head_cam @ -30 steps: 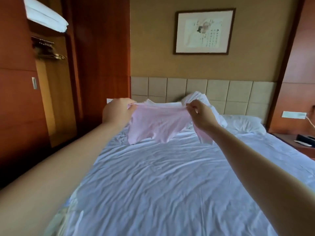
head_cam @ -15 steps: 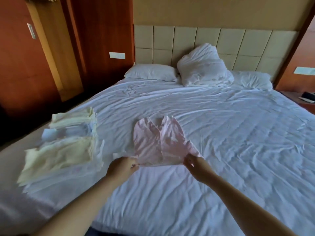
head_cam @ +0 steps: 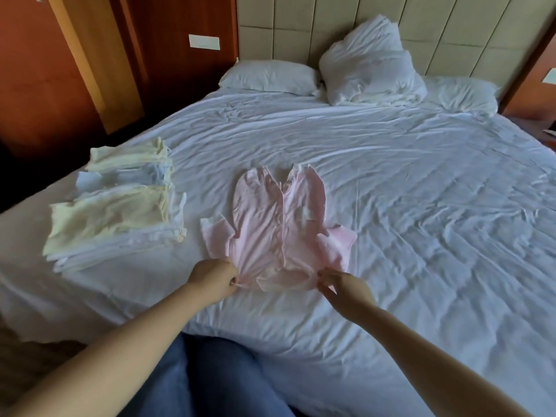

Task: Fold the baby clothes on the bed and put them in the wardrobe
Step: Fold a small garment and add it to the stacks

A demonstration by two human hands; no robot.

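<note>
Head view: pink baby romper (head_cam: 272, 233) is laid flat on the bed (head_cam: 421, 212), legs toward 12 o'clock. Its near edge is pinched by left hand (head_cam: 214, 276) and right hand (head_cam: 344, 285). Folded stack (head_cam: 120, 200) noted at 9 o'clock. Sleeves should be smoothed inward before halving, or creases are likely.

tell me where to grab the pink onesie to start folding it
The pink onesie lies flat, legs toward the pillows, with its left sleeve and right sleeve splayed outward. Probably pinch each cuff from the near side, one per hand. The left hand and right hand pinch the near corners close by, so folding each sleeve inward looks easy.
</note>
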